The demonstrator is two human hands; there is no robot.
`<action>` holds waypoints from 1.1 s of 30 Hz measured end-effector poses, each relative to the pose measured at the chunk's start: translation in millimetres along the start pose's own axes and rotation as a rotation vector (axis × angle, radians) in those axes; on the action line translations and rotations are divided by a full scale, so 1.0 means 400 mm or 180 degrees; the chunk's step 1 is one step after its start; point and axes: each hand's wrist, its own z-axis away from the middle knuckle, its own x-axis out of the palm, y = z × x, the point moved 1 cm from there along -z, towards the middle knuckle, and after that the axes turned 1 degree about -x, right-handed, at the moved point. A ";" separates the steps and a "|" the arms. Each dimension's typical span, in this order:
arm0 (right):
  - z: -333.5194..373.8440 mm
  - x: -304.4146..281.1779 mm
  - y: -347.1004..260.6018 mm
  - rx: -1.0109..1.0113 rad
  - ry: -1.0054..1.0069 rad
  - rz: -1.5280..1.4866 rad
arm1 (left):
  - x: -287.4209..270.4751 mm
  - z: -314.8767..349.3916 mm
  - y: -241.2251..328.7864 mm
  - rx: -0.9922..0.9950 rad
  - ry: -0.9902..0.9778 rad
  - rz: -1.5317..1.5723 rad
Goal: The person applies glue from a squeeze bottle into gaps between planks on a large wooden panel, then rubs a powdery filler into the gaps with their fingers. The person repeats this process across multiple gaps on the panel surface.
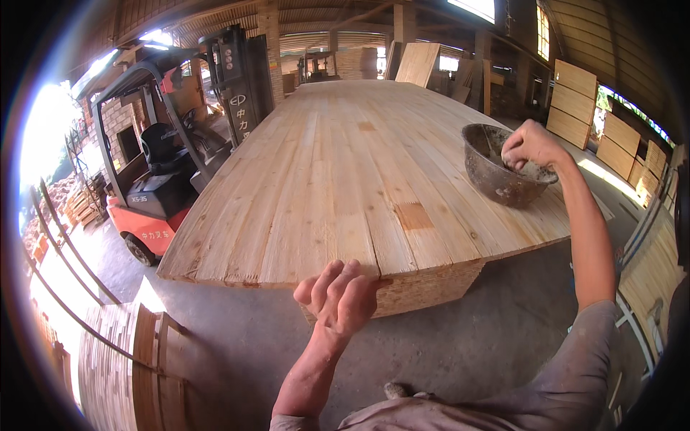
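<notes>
A large pale board of glued wooden strips [302, 179] stretches away in front of me, with a darker patch [413, 215] in its surface. My left hand [338, 298] is at the near edge, its fingers curled over the rim and gripping the board. On the right side of the board stands a dark, stained bowl [496, 183] with greyish residue inside. My right hand [533, 147] reaches into that bowl with its fingers pressed together. Their tips are partly hidden, so I cannot make out what they hold.
Beneath the board is a stack with a rough edge [431, 291]. A red and black forklift [154, 201] stands to the left. Bundled wood strips [108, 359] lie at lower left. More panels [571, 104] lean at the right, and another board [417, 65] stands at the far end.
</notes>
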 end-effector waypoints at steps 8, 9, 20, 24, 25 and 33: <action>0.117 0.266 -0.377 -0.1690 -0.0735 -0.0988 | -0.001 -0.002 -0.003 -0.0026 -0.0027 0.0018; 0.134 0.332 -0.395 -0.1810 -0.0782 -0.0672 | 0.001 -0.003 -0.003 -0.0018 -0.0061 0.0007; 0.241 0.528 -0.410 -0.3493 -0.0936 0.0150 | 0.016 -0.008 -0.028 -0.0029 0.0193 0.0340; 0.305 0.538 -0.375 -0.3748 -0.0865 0.0401 | 0.050 -0.013 -0.028 -0.0177 0.0826 0.0522; 0.309 0.538 -0.364 -0.3737 -0.0848 0.0525 | 0.056 -0.012 -0.026 -0.0111 0.0854 0.0277; 0.309 0.521 -0.317 -0.3672 -0.1040 0.0817 | 0.035 -0.004 -0.028 0.0162 0.0477 -0.0037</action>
